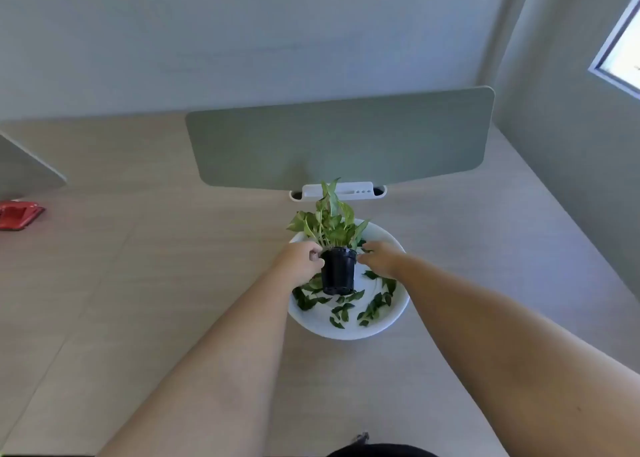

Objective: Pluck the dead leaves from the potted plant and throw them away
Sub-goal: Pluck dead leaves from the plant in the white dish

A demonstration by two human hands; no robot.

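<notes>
A small black pot [338,271] with a pale green leafy plant [330,221] stands upright in a wide white bowl [384,328] on the wooden table. Several dark green plucked leaves [372,306] lie scattered on the bowl's floor around the pot. My left hand [300,261] grips the pot's left rim, fingers curled against it. At the pot's right rim is my right hand [379,261], its fingertips touching the edge with fingers bent; whether it pinches anything is unclear.
A grey-green desk divider [341,141] stands behind the bowl, with a white cable tray [360,191] at its foot. A red object [19,214] lies at the table's far left. A wall and window [623,48] are on the right.
</notes>
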